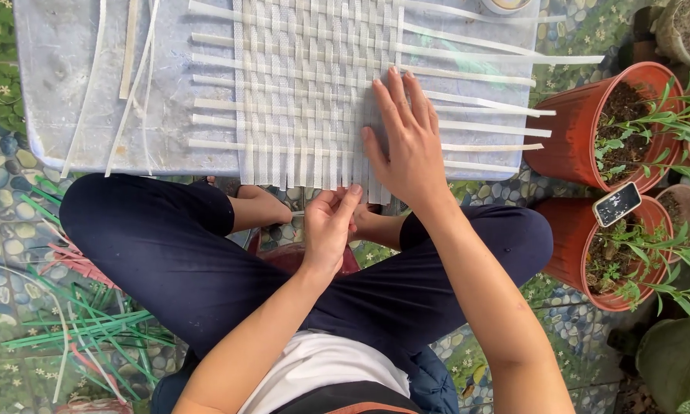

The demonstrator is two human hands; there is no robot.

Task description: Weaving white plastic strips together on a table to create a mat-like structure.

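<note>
Left hand: the left hand (pixel 331 222) is at the near edge of the woven mat (pixel 314 92), its fingers pinched narrow on the hanging end of one white strip (pixel 354 201).
Right hand: the right hand (pixel 408 146) lies flat and spread wide on the near right part of the mat, pressing it down, holding nothing.
Mat: it lies on the pale low table (pixel 61 77) just beyond the person's crossed legs, with white strips running near to far and others sticking out left and right.
Loose strips: a few spare white strips (pixel 134 77) lie on the table left of the mat, apart from both hands.
Floor left: green strips (pixel 92 322) lie scattered on the patterned floor beside the left knee.
Pots: on the right, two red-brown pots, one nearer (pixel 583 238) and one farther (pixel 583 115), each hold soil and thin green plants.
Phone: a small phone (pixel 617 204) rests on the rim of the nearer pot.
</note>
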